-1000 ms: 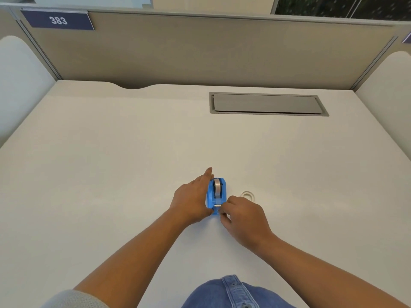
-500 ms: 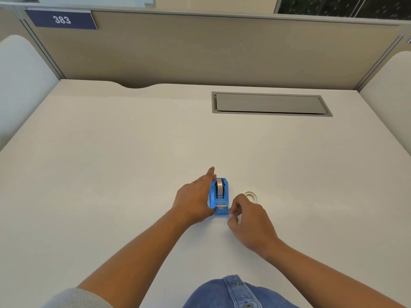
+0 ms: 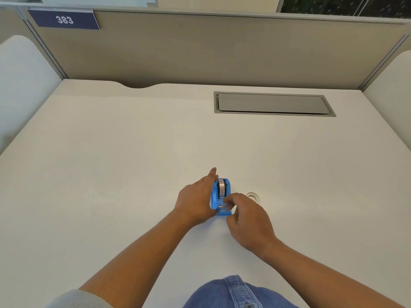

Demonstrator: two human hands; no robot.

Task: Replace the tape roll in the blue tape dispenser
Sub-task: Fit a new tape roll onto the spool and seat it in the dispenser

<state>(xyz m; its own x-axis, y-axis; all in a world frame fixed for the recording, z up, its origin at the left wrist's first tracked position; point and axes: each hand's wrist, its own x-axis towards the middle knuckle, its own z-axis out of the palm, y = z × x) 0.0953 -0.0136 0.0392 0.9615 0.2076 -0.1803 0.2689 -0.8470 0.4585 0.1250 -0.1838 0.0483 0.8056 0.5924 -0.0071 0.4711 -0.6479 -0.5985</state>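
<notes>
A small blue tape dispenser (image 3: pixel 215 200) stands on the white desk (image 3: pixel 111 174) with a tape roll (image 3: pixel 221 188) seated in it. My left hand (image 3: pixel 195 201) grips the dispenser's left side, forefinger stretched along it. My right hand (image 3: pixel 246 218) is at the dispenser's near right, with thumb and forefinger pinched at the cutter end (image 3: pixel 222 206); whether they hold the tape end is too small to tell. A clear, nearly bare tape ring (image 3: pixel 252 196) lies flat on the desk just right of the dispenser, partly behind my right hand.
A grey cable hatch (image 3: pixel 273 104) is set into the desk at the back right. Beige partition walls (image 3: pixel 200 52) enclose the desk, with a "383" sign (image 3: pixel 64 20) at the top left. My denim-clad chest (image 3: pixel 233 294) shows at the bottom edge.
My right hand has shifted up and left from beside the dispenser's front corner, so its fingertips now pinch over the cutter end. My left hand and the dispenser have stayed put.
</notes>
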